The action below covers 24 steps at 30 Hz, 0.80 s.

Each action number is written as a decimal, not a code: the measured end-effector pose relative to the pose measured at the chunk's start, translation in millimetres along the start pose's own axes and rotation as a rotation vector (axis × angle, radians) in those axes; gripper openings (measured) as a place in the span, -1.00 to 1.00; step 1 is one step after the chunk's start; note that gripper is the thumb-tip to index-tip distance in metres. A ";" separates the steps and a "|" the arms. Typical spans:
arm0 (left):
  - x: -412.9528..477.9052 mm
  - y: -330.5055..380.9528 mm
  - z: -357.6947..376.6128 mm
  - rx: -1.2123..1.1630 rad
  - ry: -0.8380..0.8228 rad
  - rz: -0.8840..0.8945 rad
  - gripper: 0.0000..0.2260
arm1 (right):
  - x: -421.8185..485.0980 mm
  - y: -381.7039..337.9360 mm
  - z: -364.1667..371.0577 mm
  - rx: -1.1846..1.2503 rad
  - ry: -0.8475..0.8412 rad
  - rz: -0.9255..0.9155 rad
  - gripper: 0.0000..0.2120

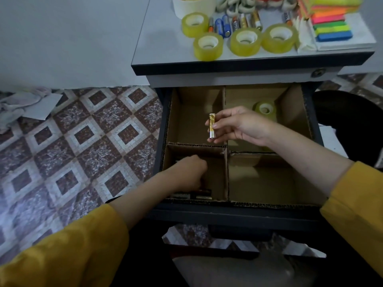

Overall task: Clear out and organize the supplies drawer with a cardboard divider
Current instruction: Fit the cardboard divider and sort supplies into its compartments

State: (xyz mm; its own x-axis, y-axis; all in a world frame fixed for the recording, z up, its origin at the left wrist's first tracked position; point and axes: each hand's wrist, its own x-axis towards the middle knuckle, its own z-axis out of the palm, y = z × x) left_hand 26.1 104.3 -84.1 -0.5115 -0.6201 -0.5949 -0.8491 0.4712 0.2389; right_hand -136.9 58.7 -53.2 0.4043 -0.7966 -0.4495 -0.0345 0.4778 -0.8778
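The dark drawer (234, 212) stands pulled out, lined with a cardboard divider (226, 154) that makes four compartments. My right hand (238, 126) pinches a gold battery (211, 125) upright above the divider's middle. My left hand (191, 172) reaches down into the near left compartment with its fingers curled; what they hold is hidden. Several batteries (192, 195) lie at the bottom of that compartment. One yellow tape roll (265, 108) sits in the far right compartment.
On the cabinet top (157, 44) lie several yellow tape rolls (208, 46), loose batteries (236, 22), a large masking tape roll (192, 5), stacked neon sticky notes (331, 19) and white paper. Crumpled cloth and paper (24, 106) lie on the patterned floor at left.
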 end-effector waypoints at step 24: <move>4.5 -59.7 -4.9 -0.593 1.072 -0.107 -0.82 | -0.6 25.1 71.5 -1.262 -0.347 0.190 -0.85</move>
State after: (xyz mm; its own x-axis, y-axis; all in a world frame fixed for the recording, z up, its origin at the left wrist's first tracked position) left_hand 73.8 70.4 -97.2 -0.0478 -0.9717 0.2315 -0.6791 0.2015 0.7058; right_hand -72.6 97.6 -63.1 0.5033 -0.5303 -0.6822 -0.8618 -0.2501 -0.4414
